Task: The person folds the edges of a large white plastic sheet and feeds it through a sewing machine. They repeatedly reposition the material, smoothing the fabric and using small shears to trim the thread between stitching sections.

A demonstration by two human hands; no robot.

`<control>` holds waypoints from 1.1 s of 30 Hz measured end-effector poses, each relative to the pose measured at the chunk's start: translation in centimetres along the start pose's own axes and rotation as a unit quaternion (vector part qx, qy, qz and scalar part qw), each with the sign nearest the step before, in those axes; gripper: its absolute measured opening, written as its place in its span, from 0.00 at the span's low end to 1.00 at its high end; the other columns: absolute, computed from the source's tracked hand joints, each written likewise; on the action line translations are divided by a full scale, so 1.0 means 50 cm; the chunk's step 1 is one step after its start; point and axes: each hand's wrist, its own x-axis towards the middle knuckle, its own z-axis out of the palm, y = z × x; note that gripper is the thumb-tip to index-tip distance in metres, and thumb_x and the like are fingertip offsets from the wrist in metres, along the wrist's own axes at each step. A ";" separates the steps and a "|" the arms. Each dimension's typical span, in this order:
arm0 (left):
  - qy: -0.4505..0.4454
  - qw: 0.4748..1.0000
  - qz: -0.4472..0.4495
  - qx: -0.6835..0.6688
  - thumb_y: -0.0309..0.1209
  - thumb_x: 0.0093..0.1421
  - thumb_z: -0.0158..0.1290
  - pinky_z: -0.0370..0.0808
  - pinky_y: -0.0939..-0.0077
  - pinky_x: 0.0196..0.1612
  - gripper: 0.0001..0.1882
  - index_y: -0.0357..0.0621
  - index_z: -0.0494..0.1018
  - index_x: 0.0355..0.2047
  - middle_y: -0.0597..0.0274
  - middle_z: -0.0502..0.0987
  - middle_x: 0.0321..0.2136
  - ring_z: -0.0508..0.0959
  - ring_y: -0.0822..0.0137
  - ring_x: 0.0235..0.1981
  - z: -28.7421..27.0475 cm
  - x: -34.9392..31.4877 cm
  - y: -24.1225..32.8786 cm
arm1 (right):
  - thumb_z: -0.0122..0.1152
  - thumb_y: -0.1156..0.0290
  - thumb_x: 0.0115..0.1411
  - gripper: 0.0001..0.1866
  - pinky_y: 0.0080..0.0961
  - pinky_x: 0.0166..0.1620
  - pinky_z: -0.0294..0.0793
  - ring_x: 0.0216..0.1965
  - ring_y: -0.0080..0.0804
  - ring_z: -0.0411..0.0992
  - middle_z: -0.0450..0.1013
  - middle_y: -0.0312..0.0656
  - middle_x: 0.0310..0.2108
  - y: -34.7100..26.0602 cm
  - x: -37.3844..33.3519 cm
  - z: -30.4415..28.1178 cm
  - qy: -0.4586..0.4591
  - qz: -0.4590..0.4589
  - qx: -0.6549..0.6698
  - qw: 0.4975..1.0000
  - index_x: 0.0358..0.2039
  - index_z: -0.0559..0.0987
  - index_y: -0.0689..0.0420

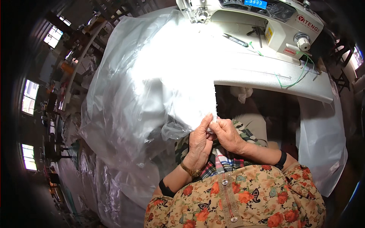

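Note:
A large translucent plastic sheet (125, 98) drapes over the sewing table and hangs down on the left. Its near corner is gathered between my hands, just in front of my lap. My left hand (199, 141) pinches this edge with thumb and bent fingers. Close against it, my right hand (228, 134) grips the same edge, thumb pressed down. A row of small stitches or ruffles runs along the sheet's right edge above my fingers. Bright glare washes out the middle of the sheet. Farther off stands a white sewing machine (281, 28), its needle area beside the sheet's far part.
On the machine bed lie thread snips (235, 40) and a small dark tool (259, 35). Green thread (294, 84) trails over the table edge with its printed ruler. More plastic sheeting (319, 133) hangs at the right. Cluttered shelves and windows line the left.

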 end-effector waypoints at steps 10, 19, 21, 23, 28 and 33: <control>-0.007 1.000 0.004 -0.029 0.21 0.57 0.61 0.76 0.74 0.41 0.13 0.40 0.75 0.43 0.62 0.78 0.38 0.78 0.69 0.38 -0.014 0.007 0.001 | 0.49 0.64 0.68 0.19 0.42 0.27 0.69 0.23 0.52 0.72 0.71 0.52 0.20 -0.044 -0.001 -0.021 -0.019 -0.074 -0.339 0.938 0.23 0.74 0.63; -0.028 0.966 0.225 0.125 0.24 0.59 0.61 0.73 0.77 0.47 0.13 0.36 0.76 0.45 0.65 0.78 0.39 0.76 0.73 0.39 0.007 -0.023 0.007 | 0.57 0.68 0.61 0.14 0.36 0.31 0.66 0.18 0.43 0.69 0.70 0.44 0.15 -0.095 0.012 -0.025 -0.043 -0.193 -0.510 0.837 0.18 0.72 0.57; -0.030 0.968 0.219 0.120 0.24 0.60 0.61 0.72 0.78 0.46 0.13 0.36 0.76 0.45 0.65 0.78 0.39 0.76 0.73 0.39 0.008 -0.029 0.013 | 0.58 0.69 0.59 0.13 0.36 0.31 0.66 0.17 0.42 0.69 0.69 0.44 0.14 -0.106 0.017 -0.025 -0.050 -0.203 -0.533 0.820 0.18 0.72 0.56; -0.033 0.969 0.214 0.116 0.25 0.60 0.61 0.72 0.78 0.46 0.13 0.37 0.76 0.45 0.65 0.77 0.39 0.75 0.74 0.39 0.011 -0.035 0.017 | 0.60 0.70 0.55 0.12 0.34 0.31 0.65 0.16 0.40 0.68 0.69 0.43 0.13 -0.118 0.020 -0.025 -0.087 -0.228 -0.562 0.790 0.17 0.72 0.57; -0.065 0.968 0.195 0.142 0.28 0.62 0.60 0.72 0.80 0.44 0.11 0.36 0.77 0.43 0.66 0.77 0.38 0.75 0.76 0.38 0.006 -0.028 0.020 | 0.61 0.72 0.52 0.11 0.32 0.32 0.66 0.16 0.37 0.69 0.68 0.40 0.12 -0.141 0.030 -0.024 -0.147 -0.225 -0.651 0.710 0.16 0.71 0.56; -0.045 0.982 0.122 0.134 0.31 0.62 0.59 0.72 0.79 0.45 0.12 0.37 0.77 0.43 0.66 0.78 0.38 0.75 0.75 0.39 -0.010 -0.030 0.030 | 0.61 0.70 0.54 0.13 0.31 0.35 0.67 0.18 0.34 0.70 0.67 0.37 0.12 -0.147 0.041 -0.025 -0.195 -0.264 -0.698 0.637 0.16 0.70 0.55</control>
